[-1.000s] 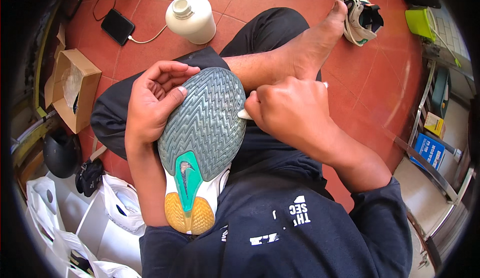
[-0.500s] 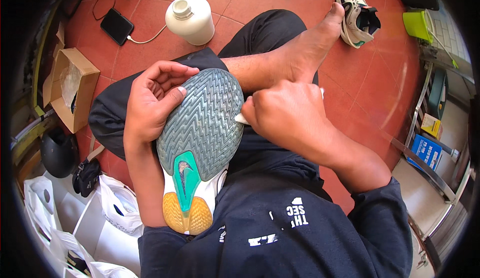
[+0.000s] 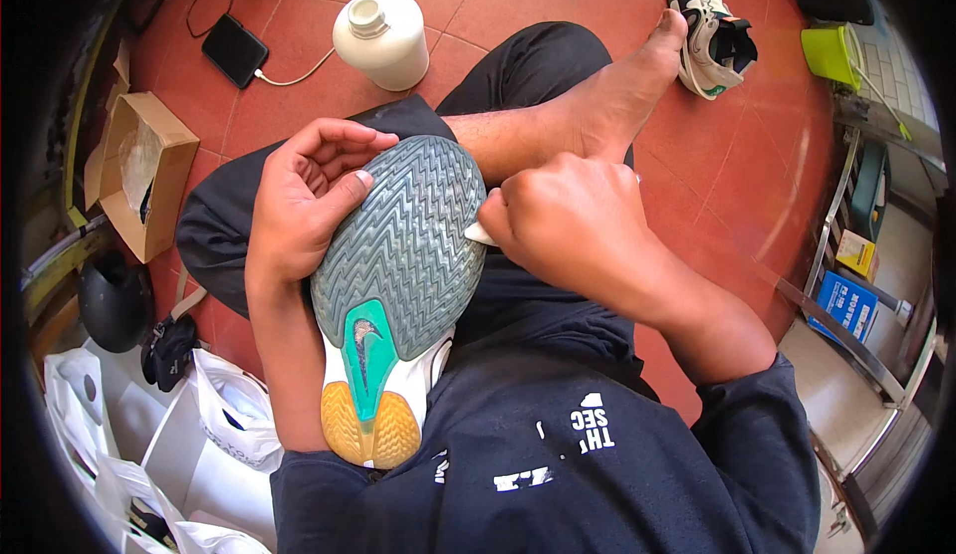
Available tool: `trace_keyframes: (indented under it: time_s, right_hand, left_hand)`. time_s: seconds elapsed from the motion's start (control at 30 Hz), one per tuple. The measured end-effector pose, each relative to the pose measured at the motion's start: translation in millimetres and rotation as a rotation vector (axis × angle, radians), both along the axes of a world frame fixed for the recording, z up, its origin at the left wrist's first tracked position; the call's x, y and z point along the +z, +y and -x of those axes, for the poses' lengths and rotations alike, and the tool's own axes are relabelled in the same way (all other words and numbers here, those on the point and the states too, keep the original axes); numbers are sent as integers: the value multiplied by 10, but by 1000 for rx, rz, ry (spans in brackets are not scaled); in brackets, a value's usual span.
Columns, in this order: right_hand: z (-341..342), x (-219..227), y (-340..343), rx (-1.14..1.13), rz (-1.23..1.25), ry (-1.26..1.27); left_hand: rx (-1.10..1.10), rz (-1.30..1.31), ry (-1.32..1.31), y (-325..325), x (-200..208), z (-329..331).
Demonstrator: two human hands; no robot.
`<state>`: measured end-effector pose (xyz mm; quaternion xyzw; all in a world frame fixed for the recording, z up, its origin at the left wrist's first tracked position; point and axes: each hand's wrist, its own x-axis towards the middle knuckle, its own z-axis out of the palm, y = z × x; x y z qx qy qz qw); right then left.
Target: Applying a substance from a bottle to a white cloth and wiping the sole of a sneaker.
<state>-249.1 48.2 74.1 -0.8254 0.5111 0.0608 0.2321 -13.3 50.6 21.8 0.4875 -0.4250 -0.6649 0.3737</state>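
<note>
A sneaker (image 3: 403, 240) lies sole up against my lap and shirt, its toe end pointing away from me. Its tread is grey zigzag, with a green middle piece and a yellow-tan heel. My left hand (image 3: 311, 196) grips its left edge near the toe, thumb on the sole's rim and fingers curled. At the sole's right edge, my right hand (image 3: 573, 221) is a closed fist around a small white item (image 3: 479, 234). Only its pointed tip shows, touching the sole's edge; the rest is hidden in the fist.
A second sneaker (image 3: 712, 36) stands on the red tiles beyond my bare foot (image 3: 637, 81). Ahead are a white jug (image 3: 383, 51) and a phone (image 3: 235, 51) on a cable. An open cardboard box (image 3: 159, 181) and white bags (image 3: 234, 410) are at left, a metal rack (image 3: 846, 335) at right.
My right hand has shifted very slightly, and a white bit that showed past its far side is now out of sight. The sneaker and left hand stay almost still.
</note>
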Motion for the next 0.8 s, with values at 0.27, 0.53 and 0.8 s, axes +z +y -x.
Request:
trace_keyframes:
  time_s: [0.27,0.53,0.8]
  right_hand:
    - [-1,-64,-27,-15,-110,-57]
    - [0,22,-116,-20,-133,51]
    - [-44,-45,66,39,72,-74]
  left_hand:
    - [-10,21,3,-17,-23,9]
    - [5,3,11,-4,-13,7]
    - [-2,5,12,11,-21,-2]
